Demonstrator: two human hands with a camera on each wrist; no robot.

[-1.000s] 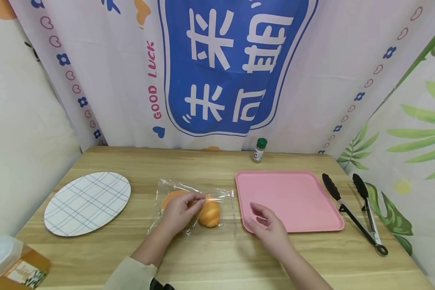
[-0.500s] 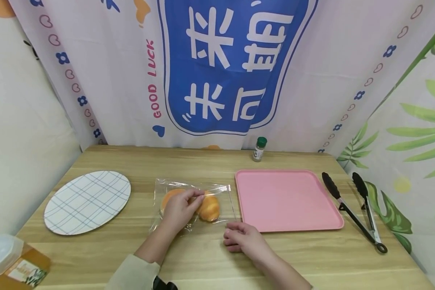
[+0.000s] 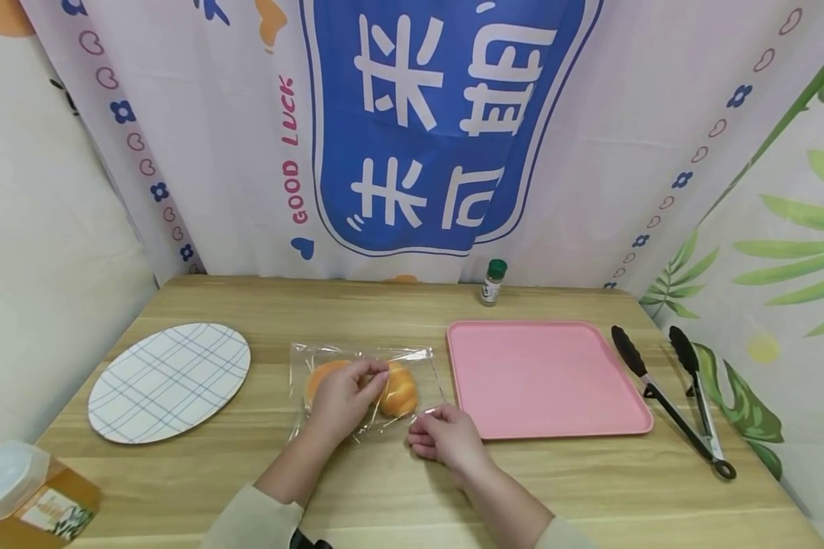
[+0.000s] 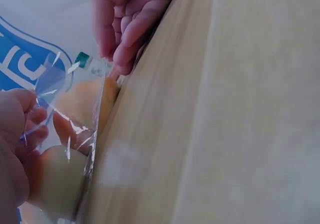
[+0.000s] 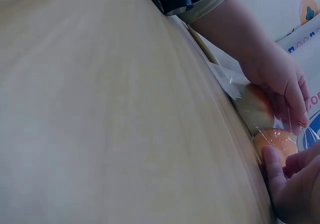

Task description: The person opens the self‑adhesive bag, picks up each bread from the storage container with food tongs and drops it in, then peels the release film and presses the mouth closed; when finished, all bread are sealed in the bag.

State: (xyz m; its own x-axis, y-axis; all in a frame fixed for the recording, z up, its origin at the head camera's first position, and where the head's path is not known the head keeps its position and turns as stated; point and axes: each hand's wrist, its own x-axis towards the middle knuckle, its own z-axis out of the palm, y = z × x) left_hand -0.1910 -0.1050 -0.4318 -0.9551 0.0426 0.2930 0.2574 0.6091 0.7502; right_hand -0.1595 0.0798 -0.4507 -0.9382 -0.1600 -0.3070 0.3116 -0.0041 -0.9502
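A clear plastic bag lies at the middle of the table with bread inside. Through the film show a golden twisted bun and a rounder orange-brown bun, partly hidden behind my left hand. My left hand reaches over the bag and pinches its upper film, which is pulled up in folds in the left wrist view. At the near right corner of the bag, my right hand pinches the edge between thumb and fingertips. The right wrist view has both hands close together, the left hand above the buns.
A pink tray lies just right of the bag, with black-tipped tongs beyond it. Behind stands a green-capped shaker. To the left are a checked oval plate and a jar of amber liquid.
My right hand has moved left and nearer from over the tray's edge to the bag's near right corner, where it now pinches. The bag's right end has shifted slightly left; my left hand stays put.
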